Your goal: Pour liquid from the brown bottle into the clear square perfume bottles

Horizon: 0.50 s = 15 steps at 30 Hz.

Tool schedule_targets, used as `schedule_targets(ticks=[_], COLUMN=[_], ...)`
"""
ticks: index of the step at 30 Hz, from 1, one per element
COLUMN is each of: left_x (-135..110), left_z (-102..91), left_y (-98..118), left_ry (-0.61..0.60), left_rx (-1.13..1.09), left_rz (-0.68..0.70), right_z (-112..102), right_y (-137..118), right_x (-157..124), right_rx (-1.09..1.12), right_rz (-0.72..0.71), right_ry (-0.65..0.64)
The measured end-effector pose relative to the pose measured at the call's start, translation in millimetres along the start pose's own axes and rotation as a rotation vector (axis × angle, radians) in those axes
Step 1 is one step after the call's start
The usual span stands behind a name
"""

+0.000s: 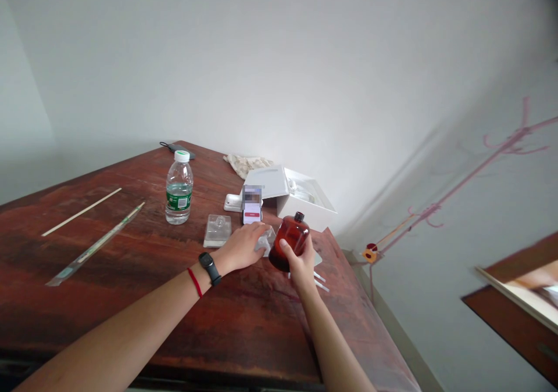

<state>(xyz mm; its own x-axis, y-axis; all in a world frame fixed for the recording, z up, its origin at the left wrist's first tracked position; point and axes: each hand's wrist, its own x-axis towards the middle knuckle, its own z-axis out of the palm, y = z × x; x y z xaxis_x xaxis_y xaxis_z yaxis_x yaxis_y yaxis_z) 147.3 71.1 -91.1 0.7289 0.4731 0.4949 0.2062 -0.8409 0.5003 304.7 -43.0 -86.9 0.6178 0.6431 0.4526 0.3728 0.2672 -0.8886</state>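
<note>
My right hand [300, 261] is wrapped round an amber bottle [291, 242] with a black neck or cap, tilted slightly over the table. Just left of it, my left hand [244, 245] has its fingers curled on a clear plastic piece [265, 243], whose exact kind I cannot make out. A dark watch [209, 267] and a red cord [195, 283] are on the left wrist. Beside the left hand lies a flat clear case [217, 230]. Behind my fingers a phone [252, 203] stands propped with its screen lit.
A water bottle [178, 191] stands left of centre. Further left lie a thin stick [82, 212] and a wrapped stick [102, 241]. At the back are an opened white box [305, 209], a cloth [246, 164] and a dark device [181, 150]. White thin sticks [321, 286] show beyond my right hand.
</note>
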Motion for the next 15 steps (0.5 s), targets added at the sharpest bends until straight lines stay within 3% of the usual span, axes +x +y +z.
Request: schedule_targets(ticks=[15], left_x=[-1.0], left_z=[-0.6], left_y=[-1.2], left_ry=[-0.002], left_rx=[0.018], left_rz=[0.067], right_z=[-0.5], right_y=[1.9], right_x=[1.0], right_rx=[0.003], right_rz=[-0.014], right_ry=[-0.026])
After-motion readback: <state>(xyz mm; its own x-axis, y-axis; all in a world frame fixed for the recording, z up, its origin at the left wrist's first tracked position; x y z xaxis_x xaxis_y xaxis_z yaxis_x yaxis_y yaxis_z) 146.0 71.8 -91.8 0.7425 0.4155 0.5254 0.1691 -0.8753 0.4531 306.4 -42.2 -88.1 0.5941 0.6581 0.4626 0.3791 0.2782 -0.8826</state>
